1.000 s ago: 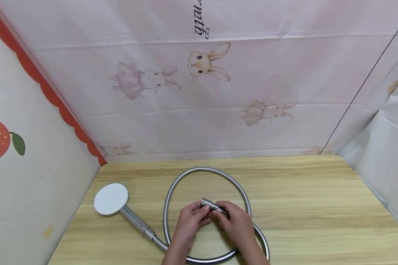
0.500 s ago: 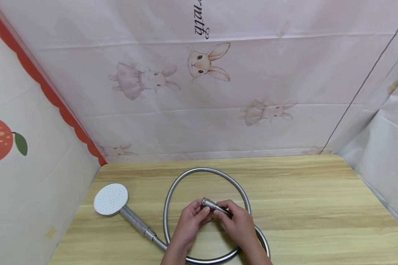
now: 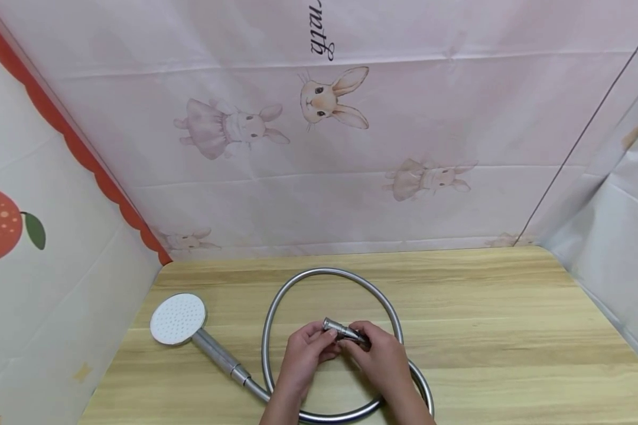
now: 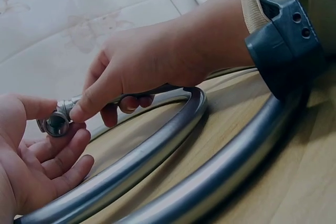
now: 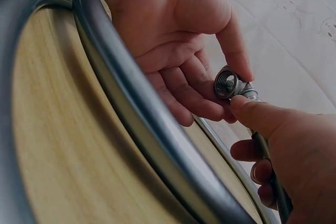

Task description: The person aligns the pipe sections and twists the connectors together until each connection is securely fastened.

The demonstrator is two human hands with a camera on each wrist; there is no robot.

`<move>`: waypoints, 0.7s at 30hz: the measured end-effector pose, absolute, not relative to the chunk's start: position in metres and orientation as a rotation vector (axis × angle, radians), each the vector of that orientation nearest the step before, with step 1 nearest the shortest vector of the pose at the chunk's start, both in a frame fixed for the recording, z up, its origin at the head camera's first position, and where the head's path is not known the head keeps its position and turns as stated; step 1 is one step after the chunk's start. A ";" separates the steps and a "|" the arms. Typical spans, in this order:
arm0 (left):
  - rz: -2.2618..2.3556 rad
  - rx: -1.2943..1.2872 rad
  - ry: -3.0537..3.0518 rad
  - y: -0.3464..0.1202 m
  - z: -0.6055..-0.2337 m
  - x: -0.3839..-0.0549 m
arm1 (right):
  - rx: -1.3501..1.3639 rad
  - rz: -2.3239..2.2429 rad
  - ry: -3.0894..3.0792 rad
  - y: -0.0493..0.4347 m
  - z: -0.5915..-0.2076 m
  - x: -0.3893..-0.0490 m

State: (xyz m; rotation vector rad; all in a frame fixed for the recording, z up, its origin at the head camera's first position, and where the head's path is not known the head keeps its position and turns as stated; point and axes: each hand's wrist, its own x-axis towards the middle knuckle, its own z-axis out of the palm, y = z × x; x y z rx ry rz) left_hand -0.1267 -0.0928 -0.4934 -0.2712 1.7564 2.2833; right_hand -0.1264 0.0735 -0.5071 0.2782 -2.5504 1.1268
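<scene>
In the head view my left hand [image 3: 305,357] pinches a silver hose fitting [image 3: 334,326] between thumb and index finger. The left wrist view shows its round, hollow mouth [image 4: 56,124], with the other left fingers loosely spread below. Threads line the inside of that connector [image 5: 226,84] in the right wrist view. Just behind it, my right hand [image 3: 385,357] grips the narrower end of the same piece, its thumb [image 5: 257,113] close to the nut. A bendable metal shower hose [image 3: 324,271] loops on the table around both hands. The right fingers partly cover the gripped end.
A shower head [image 3: 178,319] with a white round face and grey handle [image 3: 216,352] lies at the left, joined to the hose. The wooden table [image 3: 510,330] meets a pink rabbit-print backdrop [image 3: 351,206] at the back.
The right fingers have shifted slightly around the fitting's end, and the fitting has turned a little. The left hand, hose loop and shower head stay in place.
</scene>
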 end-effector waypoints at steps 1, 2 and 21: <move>2.281 -0.269 1.768 -0.093 -0.493 -0.127 | 0.284 1.101 -2.554 0.073 -0.507 -0.126; 2.277 -0.270 1.775 -0.093 -0.493 -0.126 | 0.298 1.067 -2.557 0.073 -0.507 -0.126; 2.252 -0.152 1.815 -0.093 -0.491 -0.126 | 0.422 0.940 -2.568 0.076 -0.506 -0.127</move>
